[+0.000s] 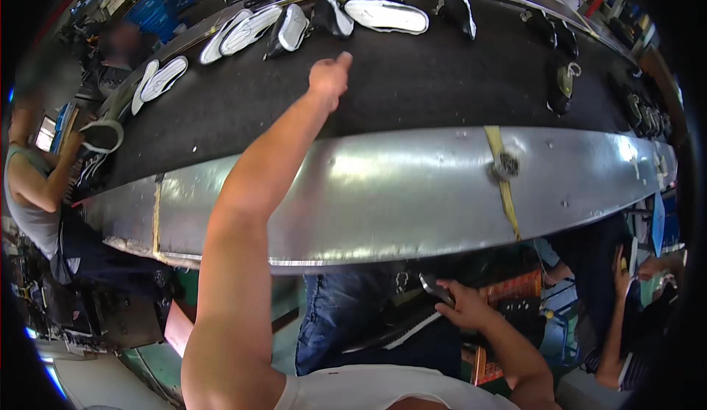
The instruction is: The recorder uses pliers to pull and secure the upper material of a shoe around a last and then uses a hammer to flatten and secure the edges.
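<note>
My left hand (330, 80) is stretched out over the black conveyor belt (250, 108), a finger pointing toward the far side, and nothing shows in it. Beyond it several dark shoes with white soles lie along the belt, among them a large sole-up shoe (387, 15) and a tilted shoe (335, 17). Low in front of my body, my right hand (468, 305) grips a hand tool with a shiny, curved metal end (433, 286); its exact kind is unclear. Under that hand, a dark shoe (398, 335) with a pale sole edge rests over my lap.
A metal ledge (398, 189) runs between me and the belt, with yellow tape strips (502, 182) across it. More shoes (564, 86) sit along the right of the belt. Co-workers are at the left, right and far side. An orange crate (512, 288) stands below the ledge.
</note>
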Demonstrator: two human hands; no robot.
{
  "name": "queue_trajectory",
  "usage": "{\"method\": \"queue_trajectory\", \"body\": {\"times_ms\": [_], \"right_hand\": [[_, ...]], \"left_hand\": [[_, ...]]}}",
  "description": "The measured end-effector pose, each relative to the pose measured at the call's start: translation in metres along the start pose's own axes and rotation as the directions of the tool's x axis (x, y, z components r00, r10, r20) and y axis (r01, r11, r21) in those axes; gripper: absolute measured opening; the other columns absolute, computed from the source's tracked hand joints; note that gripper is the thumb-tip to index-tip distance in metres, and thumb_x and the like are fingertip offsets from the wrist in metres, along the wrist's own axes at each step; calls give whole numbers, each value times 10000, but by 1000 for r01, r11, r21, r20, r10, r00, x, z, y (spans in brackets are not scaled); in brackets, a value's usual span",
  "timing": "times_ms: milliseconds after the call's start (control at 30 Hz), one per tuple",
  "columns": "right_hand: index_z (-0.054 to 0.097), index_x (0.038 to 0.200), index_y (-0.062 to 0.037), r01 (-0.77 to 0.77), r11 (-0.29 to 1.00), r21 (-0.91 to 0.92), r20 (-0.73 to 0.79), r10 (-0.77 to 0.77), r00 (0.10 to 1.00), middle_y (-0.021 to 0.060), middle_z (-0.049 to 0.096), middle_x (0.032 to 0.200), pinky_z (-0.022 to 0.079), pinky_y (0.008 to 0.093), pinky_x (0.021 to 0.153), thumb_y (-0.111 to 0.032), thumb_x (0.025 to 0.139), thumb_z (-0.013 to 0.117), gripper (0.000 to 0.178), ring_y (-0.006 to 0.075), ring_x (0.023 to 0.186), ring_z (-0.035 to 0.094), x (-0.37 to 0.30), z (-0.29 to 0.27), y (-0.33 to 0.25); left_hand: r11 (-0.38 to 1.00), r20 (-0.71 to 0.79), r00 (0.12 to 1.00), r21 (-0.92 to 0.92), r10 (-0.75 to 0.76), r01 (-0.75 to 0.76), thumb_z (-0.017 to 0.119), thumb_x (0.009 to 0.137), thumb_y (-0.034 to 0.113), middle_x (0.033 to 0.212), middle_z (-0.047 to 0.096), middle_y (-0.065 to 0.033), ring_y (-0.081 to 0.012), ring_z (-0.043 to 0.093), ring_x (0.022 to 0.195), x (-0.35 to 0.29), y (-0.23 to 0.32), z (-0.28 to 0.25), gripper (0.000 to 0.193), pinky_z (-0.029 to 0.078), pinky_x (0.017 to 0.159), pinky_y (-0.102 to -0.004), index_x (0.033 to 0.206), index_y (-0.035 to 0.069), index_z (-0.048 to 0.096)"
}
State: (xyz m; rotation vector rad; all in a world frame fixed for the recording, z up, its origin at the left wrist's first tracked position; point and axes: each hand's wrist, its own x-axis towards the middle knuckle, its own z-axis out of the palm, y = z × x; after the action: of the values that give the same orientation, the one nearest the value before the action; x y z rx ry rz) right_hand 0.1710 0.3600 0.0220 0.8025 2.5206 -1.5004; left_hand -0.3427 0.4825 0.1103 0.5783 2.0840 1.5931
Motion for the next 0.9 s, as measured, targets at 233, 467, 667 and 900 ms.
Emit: {"method": "queue_trajectory", "body": {"times_ms": [233,467,667,900], "right_hand": [[481,1409,-17,-72,984,-161,89,87,992,291,610,1243,475,489,1015,-392,928,661,636,476,1152,595,31,-13,7],[475,1400,24,82,958,-275,40,-74,996,333,515,1361,357,507,1130,-454,931,634,688,505,1302,461,44,-13,38],[495,1305,33,14,989,-146,103,1,995,302,587,1242,450,493,1015,-442,925,657,629,471,1174,560,55,-13,31],[447,1374,18,46,980,-194,178,-11,984,270,563,1328,448,473,1038,-484,945,614,681,450,1231,546,64,-13,22]], "left_hand": [[968,-332,943,239,4,80,714,887,502,1211,653,-195,-290,695,844,177,-2,33,762,580,666,-361,1264,-140,555],[952,6,999,-303,-44,44,628,1004,211,1179,654,-169,-268,682,978,112,-5,-91,387,628,748,-377,1224,-102,568],[830,-235,972,-542,-3,-128,517,1065,255,1348,609,-147,-269,606,1211,-153,-38,-323,409,503,1016,-457,1345,-42,535],[976,-269,954,137,-130,171,576,987,105,1196,662,-125,-235,653,1076,-274,-89,-479,352,538,937,-385,1292,-70,574]]}}
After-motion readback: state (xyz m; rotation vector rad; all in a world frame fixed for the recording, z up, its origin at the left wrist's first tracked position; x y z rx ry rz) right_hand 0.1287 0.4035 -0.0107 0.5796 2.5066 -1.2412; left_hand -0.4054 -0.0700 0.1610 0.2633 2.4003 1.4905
